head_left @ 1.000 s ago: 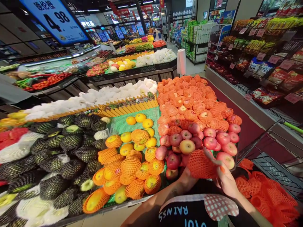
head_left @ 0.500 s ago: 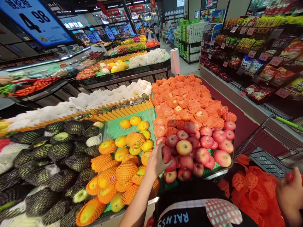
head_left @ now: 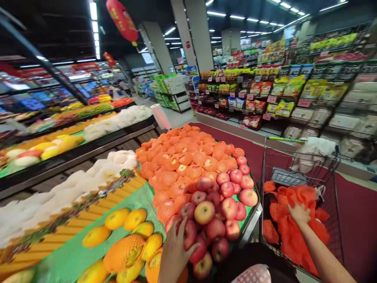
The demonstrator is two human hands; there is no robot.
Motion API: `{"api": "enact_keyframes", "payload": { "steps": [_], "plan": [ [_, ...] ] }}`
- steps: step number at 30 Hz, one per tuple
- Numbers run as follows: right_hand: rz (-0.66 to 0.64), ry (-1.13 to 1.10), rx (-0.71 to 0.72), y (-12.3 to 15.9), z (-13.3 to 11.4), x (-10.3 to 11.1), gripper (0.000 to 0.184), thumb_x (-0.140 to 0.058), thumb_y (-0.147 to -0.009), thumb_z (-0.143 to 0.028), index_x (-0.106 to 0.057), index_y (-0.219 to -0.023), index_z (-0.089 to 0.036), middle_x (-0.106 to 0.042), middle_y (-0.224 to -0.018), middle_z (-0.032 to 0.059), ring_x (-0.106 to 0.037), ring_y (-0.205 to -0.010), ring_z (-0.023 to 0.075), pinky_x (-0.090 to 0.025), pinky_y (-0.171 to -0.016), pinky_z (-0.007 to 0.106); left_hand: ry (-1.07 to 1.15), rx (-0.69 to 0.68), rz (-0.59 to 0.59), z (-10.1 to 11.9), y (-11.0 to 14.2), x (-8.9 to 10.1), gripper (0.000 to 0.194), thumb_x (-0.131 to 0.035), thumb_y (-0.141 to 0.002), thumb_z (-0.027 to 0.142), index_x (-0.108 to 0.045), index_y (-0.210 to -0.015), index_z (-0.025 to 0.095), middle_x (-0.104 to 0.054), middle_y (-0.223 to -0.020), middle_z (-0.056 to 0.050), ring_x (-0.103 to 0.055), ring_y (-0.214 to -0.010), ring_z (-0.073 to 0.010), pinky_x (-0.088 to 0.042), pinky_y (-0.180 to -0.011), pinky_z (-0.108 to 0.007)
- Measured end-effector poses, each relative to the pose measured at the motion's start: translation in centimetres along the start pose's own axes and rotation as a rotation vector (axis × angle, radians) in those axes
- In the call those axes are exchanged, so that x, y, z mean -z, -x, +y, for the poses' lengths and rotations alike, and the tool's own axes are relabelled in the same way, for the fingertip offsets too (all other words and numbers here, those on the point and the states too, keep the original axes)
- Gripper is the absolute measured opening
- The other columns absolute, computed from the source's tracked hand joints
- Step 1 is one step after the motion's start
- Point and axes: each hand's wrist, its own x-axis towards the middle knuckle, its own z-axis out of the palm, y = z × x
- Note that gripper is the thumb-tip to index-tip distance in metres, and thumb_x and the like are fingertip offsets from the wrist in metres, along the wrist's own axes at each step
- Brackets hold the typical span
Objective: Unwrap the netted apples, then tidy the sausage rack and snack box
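My left hand (head_left: 173, 253) reaches onto a heap of bare red apples (head_left: 225, 208) at the near end of the fruit stand, its fingers curled round one red apple (head_left: 190, 235). My right hand (head_left: 298, 214) is down inside a shopping cart (head_left: 263, 165) to the right. Its fingers press into a pile of orange foam nets (head_left: 308, 196) and seem to close on one. Behind the bare apples lie many apples wrapped in orange nets (head_left: 182, 161).
Yellow fruit (head_left: 118, 218), some in orange nets, lies on green matting left of the apples. A white bag (head_left: 316, 148) hangs at the cart's far end. A roll of plastic bags (head_left: 160, 116) stands behind the stand. Snack shelves (head_left: 279, 98) line the red-floored aisle (head_left: 359, 212).
My head has turned right and up. The left hand left the net and took hold of an apple in the heap. The right hand swung right, down into the cart's nets.
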Motion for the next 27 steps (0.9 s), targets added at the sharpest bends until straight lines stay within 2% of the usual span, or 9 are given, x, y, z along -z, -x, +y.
{"api": "enact_keyframes", "payload": {
  "steps": [2, 4, 6, 8, 10, 15, 19, 23, 27],
  "plan": [
    [0.049, 0.059, 0.000, 1.6, -3.1, -3.3, 0.032, -0.066, -0.077, -0.053, -0.067, -0.078, -0.022, -0.065, -0.102, 0.0187, -0.053, -0.120, 0.0452, -0.028, -0.103, 0.075, -0.007, -0.016, 0.011, 0.1, 0.3, 0.6, 0.075, -0.071, -0.079, 0.042, -0.042, -0.147, 0.027, -0.050, -0.141, -0.014, -0.050, -0.131, -0.0386, -0.047, -0.105, -0.058],
    [-0.111, 0.103, 0.130, 4.1, -7.6, -7.2, 0.039, -0.052, -0.092, -0.048, -0.070, -0.108, -0.018, -0.064, -0.123, 0.0197, -0.055, -0.123, 0.0367, -0.038, -0.107, 0.063, -0.007, -0.026, 0.006, 0.4, 0.4, 1.4, 0.074, -0.068, -0.081, 0.046, -0.041, -0.147, 0.026, -0.049, -0.141, -0.014, -0.050, -0.131, -0.0376, -0.046, -0.106, -0.058],
    [-0.313, 0.114, 0.325, 7.0, -12.2, -10.6, 0.041, -0.049, -0.097, -0.045, -0.064, -0.127, -0.021, -0.058, -0.138, 0.0149, -0.050, -0.131, 0.0313, -0.038, -0.112, 0.055, -0.008, -0.040, -0.002, 0.9, 0.7, 2.4, 0.070, -0.064, -0.086, 0.047, -0.041, -0.147, 0.024, -0.048, -0.141, -0.015, -0.047, -0.133, -0.0368, -0.044, -0.108, -0.059],
    [-0.393, 0.136, 0.413, 10.0, -15.7, -12.9, 0.049, -0.050, -0.097, -0.044, -0.053, -0.142, -0.023, -0.051, -0.147, 0.0129, -0.044, -0.137, 0.0306, -0.036, -0.115, 0.054, -0.011, -0.056, 0.005, 1.5, 1.1, 3.4, 0.063, -0.059, -0.091, 0.046, -0.042, -0.146, 0.021, -0.046, -0.143, -0.016, -0.044, -0.136, -0.0359, -0.044, -0.108, -0.059],
    [-0.432, 0.151, 0.442, 12.2, -17.4, -14.2, 0.060, -0.054, -0.095, -0.046, -0.044, -0.150, -0.023, -0.047, -0.150, 0.0140, -0.041, -0.139, 0.0326, -0.036, -0.115, 0.056, -0.011, -0.070, 0.029, 1.9, 1.7, 4.6, 0.059, -0.056, -0.094, 0.045, -0.042, -0.146, 0.021, -0.042, -0.146, -0.016, -0.040, -0.139, -0.0350, -0.042, -0.110, -0.058],
    [-0.503, 0.196, 0.466, 13.7, -16.1, -16.0, 0.076, -0.062, -0.087, -0.046, -0.036, -0.153, -0.020, -0.044, -0.149, 0.0174, -0.042, -0.135, 0.0368, -0.038, -0.111, 0.058, -0.040, -0.046, 0.128, 1.3, 4.1, 7.5, 0.054, -0.056, -0.096, 0.043, -0.045, -0.144, 0.022, -0.037, -0.151, -0.016, -0.036, -0.142, -0.0336, -0.040, -0.113, -0.058],
    [-0.494, 0.167, 0.405, 12.2, -15.2, -17.2, 0.084, -0.073, -0.076, -0.047, -0.039, -0.146, -0.016, -0.049, -0.141, 0.0197, -0.048, -0.128, 0.0388, -0.043, -0.106, 0.057, -0.095, 0.004, 0.220, -0.8, 6.3, 9.4, 0.045, -0.056, -0.096, 0.041, -0.053, -0.135, 0.019, -0.040, -0.150, -0.017, -0.039, -0.139, -0.0353, -0.040, -0.111, -0.058],
    [-0.588, 0.090, 0.378, 10.4, -15.1, -17.3, 0.085, -0.080, -0.064, -0.039, -0.045, -0.138, -0.018, -0.057, -0.132, 0.0156, -0.055, -0.119, 0.0372, -0.047, -0.102, 0.053, -0.168, 0.060, 0.286, -3.5, 8.7, 11.2, 0.037, -0.057, -0.094, 0.037, -0.058, -0.128, 0.023, -0.045, -0.147, -0.015, -0.046, -0.134, -0.0353, -0.040, -0.110, -0.056],
    [-0.702, 0.027, 0.385, 9.0, -14.4, -16.8, 0.088, -0.081, -0.065, -0.036, -0.044, -0.142, -0.018, -0.054, -0.138, 0.0159, -0.052, -0.126, 0.0365, -0.044, -0.106, 0.052, -0.228, 0.105, 0.296, -5.9, 11.2, 12.3, 0.041, -0.059, -0.092, 0.035, -0.056, -0.132, 0.031, -0.048, -0.144, -0.012, -0.048, -0.132, -0.0368, -0.038, -0.109, -0.059]
  ]
}}
